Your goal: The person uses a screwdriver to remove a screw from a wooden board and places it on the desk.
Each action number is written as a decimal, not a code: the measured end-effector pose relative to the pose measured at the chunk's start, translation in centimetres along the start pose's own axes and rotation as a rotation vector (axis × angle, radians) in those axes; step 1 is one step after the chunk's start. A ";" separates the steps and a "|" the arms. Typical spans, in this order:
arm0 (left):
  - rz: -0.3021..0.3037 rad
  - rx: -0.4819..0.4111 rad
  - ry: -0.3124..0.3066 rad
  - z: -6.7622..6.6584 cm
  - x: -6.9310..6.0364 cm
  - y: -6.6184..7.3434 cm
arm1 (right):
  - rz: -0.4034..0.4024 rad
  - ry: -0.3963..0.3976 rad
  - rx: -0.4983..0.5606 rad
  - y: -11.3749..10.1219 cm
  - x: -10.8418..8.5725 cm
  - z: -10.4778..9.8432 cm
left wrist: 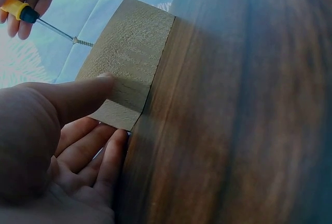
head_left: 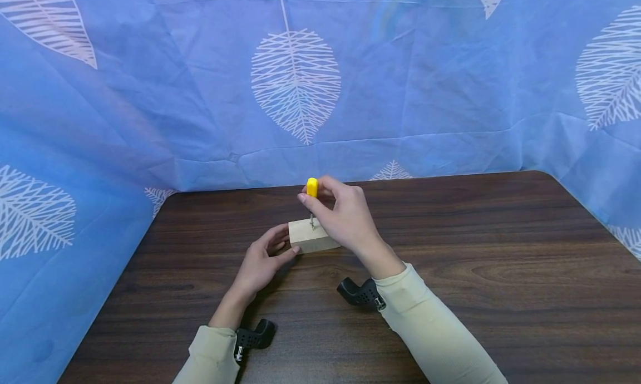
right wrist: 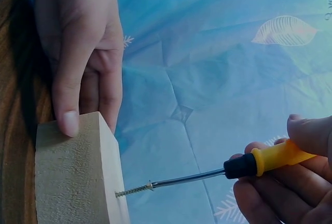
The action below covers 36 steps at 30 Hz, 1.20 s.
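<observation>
A pale wooden block lies on the dark table. My left hand grips its left end, thumb on the near face and fingers behind, as the left wrist view also shows. A screw stands partly sunk in the block's top face. Its head meets the tip of a screwdriver with a yellow handle and black collar. My right hand pinches the yellow handle between thumb and fingers above the block.
The brown wood-grain table spreads around the block. Behind and beside it hangs a blue cloth with white leaf prints. Black wrist mounts are attached at both sleeves, just above the table.
</observation>
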<state>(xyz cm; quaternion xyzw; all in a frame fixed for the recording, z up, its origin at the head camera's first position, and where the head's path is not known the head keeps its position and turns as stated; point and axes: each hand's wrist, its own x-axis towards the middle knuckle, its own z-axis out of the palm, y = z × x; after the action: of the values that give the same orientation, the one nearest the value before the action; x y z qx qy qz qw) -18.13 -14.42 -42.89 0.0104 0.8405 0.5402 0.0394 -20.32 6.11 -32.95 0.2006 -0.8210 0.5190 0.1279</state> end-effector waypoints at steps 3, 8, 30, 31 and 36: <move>0.001 0.001 0.000 0.0 0.0 0.0 | 0.003 -0.002 -0.005 0.0 0.0 0.0; 0.009 -0.013 -0.003 0.0 0.1 0.0 | -0.017 0.057 -0.033 0.3 0.0 0.2; -0.006 -0.002 -0.001 0.0 0.1 0.2 | -0.054 0.101 0.022 0.3 -0.2 0.4; -0.006 -0.002 -0.001 0.0 0.1 0.2 | -0.052 0.100 0.023 0.3 -0.2 0.4; -0.001 -0.007 0.000 0.0 0.0 0.1 | -0.047 0.099 0.028 0.3 -0.3 0.3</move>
<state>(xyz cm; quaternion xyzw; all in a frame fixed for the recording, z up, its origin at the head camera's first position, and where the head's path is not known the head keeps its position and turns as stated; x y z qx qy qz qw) -18.09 -14.35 -42.77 0.0098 0.8386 0.5431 0.0400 -20.20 6.03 -33.47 0.1955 -0.8015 0.5365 0.1775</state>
